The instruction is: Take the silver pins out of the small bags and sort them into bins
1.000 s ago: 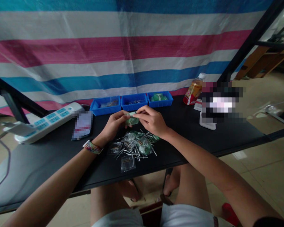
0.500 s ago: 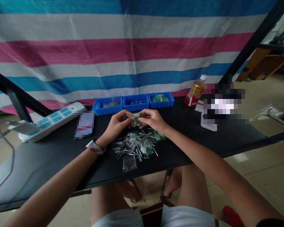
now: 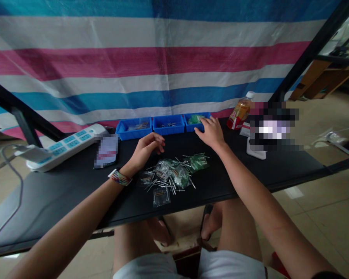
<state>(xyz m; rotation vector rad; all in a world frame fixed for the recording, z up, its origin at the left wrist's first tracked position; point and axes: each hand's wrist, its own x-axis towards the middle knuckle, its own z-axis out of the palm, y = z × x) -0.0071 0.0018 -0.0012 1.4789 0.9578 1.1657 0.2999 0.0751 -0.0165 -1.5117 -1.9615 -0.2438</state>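
Observation:
My right hand (image 3: 211, 131) reaches over the rim of the right-most blue bin (image 3: 196, 120), which holds green pieces; its fingers are spread and I cannot see anything in them. My left hand (image 3: 147, 149) hovers loosely curled above the black table (image 3: 61, 190), just behind a heap of small clear bags, metal pins and green parts (image 3: 171, 176). It holds nothing. A colourful band (image 3: 120, 177) sits on my left wrist. Two more blue bins, the middle one (image 3: 168, 124) and the left one (image 3: 133, 128), stand in a row at the back edge.
A white power strip (image 3: 61, 149) with a cable lies at the left. A blurred packet (image 3: 106, 151) lies near it. A bottle of amber drink (image 3: 240, 111) and a blurred device on a white stand (image 3: 257, 149) are at the right. A striped tarp hangs behind.
Both hands held a small green piece together over the heap; now they have parted. My right hand has moved back-right to the right bin, and the left hand is empty.

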